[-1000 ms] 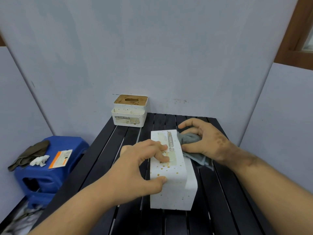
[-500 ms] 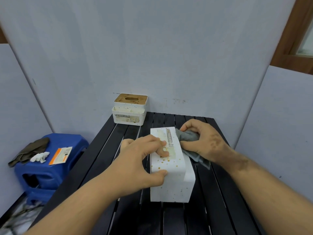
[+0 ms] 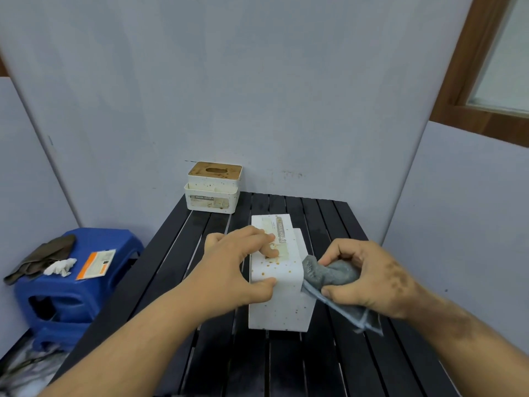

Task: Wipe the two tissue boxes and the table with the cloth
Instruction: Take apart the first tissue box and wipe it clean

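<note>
Right hand (image 3: pixel 369 277) pinches the cloth (image 3: pixel 329 275) against the box (image 3: pixel 282 282)'s right side; its long axis runs away; left hand (image 3: pixel 229 270) clamps it.

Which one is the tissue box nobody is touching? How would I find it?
Look at the black slatted table and follow it to its far left corner, by the grey wall. The untouched tissue box stands there, upright. Unlike the white box lying near the hands, it has a brown wooden lid with an oval hole.
</note>
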The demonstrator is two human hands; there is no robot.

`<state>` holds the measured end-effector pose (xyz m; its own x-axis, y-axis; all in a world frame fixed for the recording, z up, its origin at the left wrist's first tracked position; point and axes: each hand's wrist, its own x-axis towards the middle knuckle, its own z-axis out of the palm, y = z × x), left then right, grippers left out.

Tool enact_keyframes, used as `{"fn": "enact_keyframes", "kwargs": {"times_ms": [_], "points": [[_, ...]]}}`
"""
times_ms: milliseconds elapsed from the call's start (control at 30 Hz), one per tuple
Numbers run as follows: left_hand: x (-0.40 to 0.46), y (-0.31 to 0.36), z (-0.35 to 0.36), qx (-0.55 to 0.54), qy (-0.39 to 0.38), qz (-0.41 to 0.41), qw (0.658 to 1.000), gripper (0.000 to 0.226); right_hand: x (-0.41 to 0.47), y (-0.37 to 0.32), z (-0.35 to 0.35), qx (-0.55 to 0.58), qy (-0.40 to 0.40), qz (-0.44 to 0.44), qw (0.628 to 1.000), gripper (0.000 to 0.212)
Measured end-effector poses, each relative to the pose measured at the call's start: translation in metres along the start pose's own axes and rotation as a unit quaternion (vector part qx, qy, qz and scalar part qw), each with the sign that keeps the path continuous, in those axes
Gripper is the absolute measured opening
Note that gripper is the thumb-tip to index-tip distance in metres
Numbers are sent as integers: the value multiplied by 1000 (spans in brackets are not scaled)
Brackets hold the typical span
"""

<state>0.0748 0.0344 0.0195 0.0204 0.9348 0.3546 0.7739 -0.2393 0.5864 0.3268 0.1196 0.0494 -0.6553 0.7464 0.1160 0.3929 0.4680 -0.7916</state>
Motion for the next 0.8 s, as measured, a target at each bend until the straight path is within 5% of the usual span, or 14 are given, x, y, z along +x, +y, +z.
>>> {"fn": "enact_keyframes", "kwargs": {"times_ms": [200, 367, 567, 800], "points": [[0, 4, -3, -13, -24, -38, 999, 35, -22, -4, -20, -64, -10, 31, 997, 32], [-10, 6, -9, -34, -36, -39, 998, 41, -38, -8, -34, 19, 153, 42, 987, 30], [-35, 17, 15, -128, 83, -140, 978, 68, -37, -28, -4, 60, 260, 18, 963, 30], [-38, 55, 62, -131, 199, -225, 945, 92, -3, -48, 43, -20, 189, -73, 979, 32]]}}
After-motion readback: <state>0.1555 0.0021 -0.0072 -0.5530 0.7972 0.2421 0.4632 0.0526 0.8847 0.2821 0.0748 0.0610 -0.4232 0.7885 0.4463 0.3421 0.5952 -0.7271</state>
